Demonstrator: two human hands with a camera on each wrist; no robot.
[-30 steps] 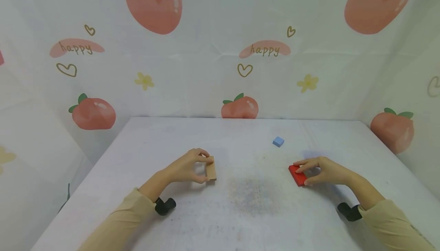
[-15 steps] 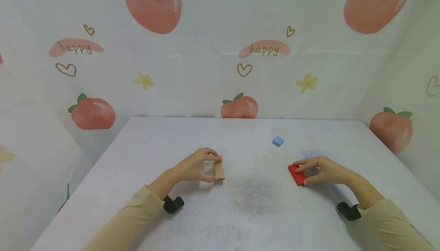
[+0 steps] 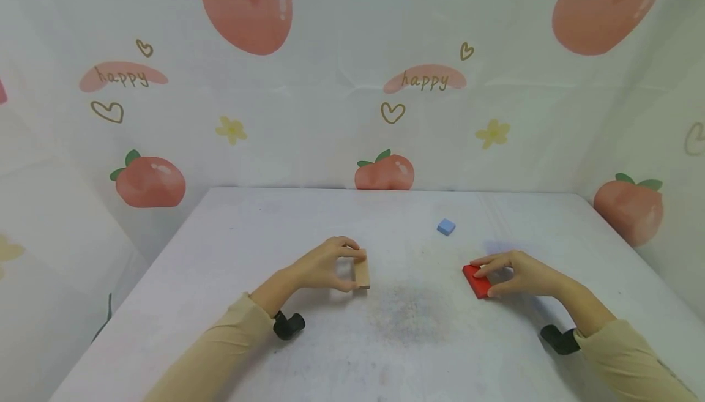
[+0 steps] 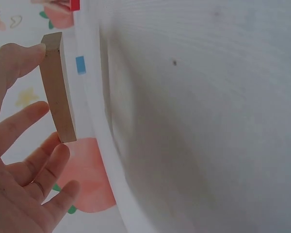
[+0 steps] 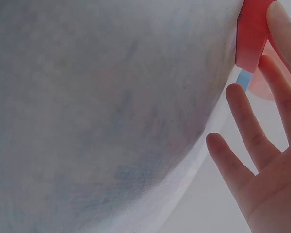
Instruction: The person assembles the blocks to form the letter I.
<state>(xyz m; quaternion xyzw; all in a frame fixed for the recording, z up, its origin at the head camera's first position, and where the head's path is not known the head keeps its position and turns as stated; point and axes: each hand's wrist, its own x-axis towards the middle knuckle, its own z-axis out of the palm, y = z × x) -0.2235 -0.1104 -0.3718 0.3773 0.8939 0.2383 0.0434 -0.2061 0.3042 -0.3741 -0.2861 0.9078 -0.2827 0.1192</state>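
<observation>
My left hand (image 3: 329,264) pinches a flat, natural-wood block (image 3: 361,270) by its ends. In the left wrist view the thumb presses one end of the wooden block (image 4: 58,90) and fingertips meet the other, with a gap between the block and the table. Over to the right, my right hand (image 3: 520,275) has its thumb and fingers on a flat red block (image 3: 477,281) at the table. The right wrist view shows the red block (image 5: 253,36) between thumb and index finger, the other fingers spread. A small blue block (image 3: 446,227) lies farther back, touched by neither hand.
A white table (image 3: 407,365) with a dark smudged patch in its middle lies under both hands. Behind it hangs a white cloth (image 3: 308,114) printed with peaches, hearts and flowers. A black wrist mount (image 3: 289,325) sits below the left wrist, another black mount (image 3: 560,339) below the right.
My left hand has moved to the right with the wooden block in its grip, closer to the red one. The right hand, the red block and the blue block have stayed in place.
</observation>
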